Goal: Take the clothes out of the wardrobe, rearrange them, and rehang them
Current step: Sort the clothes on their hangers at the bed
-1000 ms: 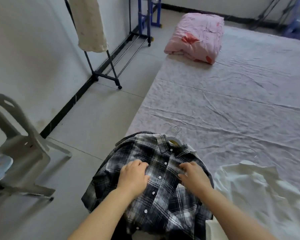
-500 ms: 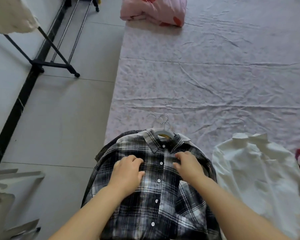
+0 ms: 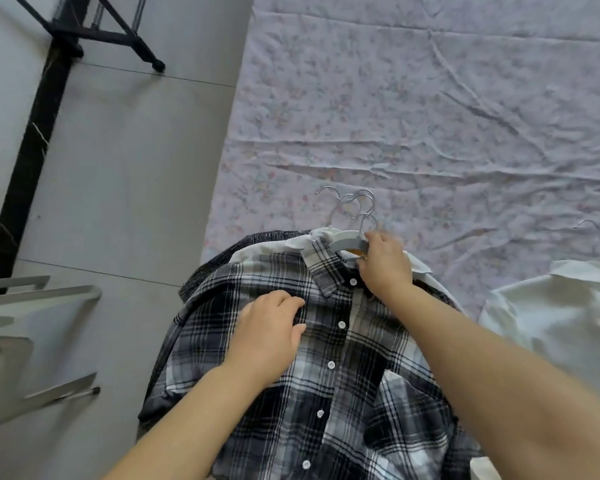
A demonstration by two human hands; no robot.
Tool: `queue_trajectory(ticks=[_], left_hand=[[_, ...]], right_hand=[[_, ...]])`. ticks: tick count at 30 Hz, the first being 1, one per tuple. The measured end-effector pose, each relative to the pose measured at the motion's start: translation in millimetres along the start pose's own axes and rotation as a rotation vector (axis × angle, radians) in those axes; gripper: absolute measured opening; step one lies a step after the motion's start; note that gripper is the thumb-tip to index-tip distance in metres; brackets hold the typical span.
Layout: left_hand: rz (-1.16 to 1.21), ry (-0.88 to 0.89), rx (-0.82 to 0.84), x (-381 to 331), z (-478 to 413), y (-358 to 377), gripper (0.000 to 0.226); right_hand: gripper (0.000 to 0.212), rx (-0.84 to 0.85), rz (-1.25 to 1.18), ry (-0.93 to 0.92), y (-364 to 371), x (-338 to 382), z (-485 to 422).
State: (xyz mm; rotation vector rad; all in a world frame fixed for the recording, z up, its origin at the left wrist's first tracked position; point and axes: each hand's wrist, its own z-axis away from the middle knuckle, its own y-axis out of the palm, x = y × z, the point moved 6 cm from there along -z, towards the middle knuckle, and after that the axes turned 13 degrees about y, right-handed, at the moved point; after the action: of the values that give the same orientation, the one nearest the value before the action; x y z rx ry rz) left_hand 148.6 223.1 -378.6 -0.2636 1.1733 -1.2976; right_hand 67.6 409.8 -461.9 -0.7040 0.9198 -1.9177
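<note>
The plaid shirt [image 3: 326, 358] is laid at the bed [image 3: 430, 116] edge. The right hand [image 3: 385, 265] has been moved up from the placket, its fingers [image 3: 374, 239] now curled round the grey hanger [image 3: 347, 242]. The left hand [image 3: 267, 334] is rested loosely on the chest. Lifting for rehanging appears prepared.
</note>
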Motion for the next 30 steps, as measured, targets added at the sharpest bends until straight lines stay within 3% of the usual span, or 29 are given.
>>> queue_trajectory(ticks=[9, 13, 18, 24, 30], left_hand=[[-0.036, 0.034, -0.063, -23.3, 5.7, -11.0, 0.042], [-0.045, 0.083, -0.15, -42.6, 25.2, -29.2, 0.044], [-0.073, 0.189, -0.33, -72.4, 65.9, -51.7, 0.054], [-0.132, 0.405, -0.545, -104.7, 135.3, -72.4, 0.06], [-0.061, 0.75, -0.654, -137.2, 227.5, -76.8, 0.041]], right_hand=[[0.021, -0.011, -0.126, -0.027, -16.5, -7.4, 16.3], [0.013, -0.194, -0.222, -0.201, -49.5, -8.2, 75.0], [0.024, -0.389, -0.39, -0.366, -85.1, -10.2, 175.0], [0.019, -0.564, -0.522, -0.384, -123.6, -18.7, 298.2], [0.02, -0.685, -0.652, -0.244, -128.3, -52.2, 431.5]])
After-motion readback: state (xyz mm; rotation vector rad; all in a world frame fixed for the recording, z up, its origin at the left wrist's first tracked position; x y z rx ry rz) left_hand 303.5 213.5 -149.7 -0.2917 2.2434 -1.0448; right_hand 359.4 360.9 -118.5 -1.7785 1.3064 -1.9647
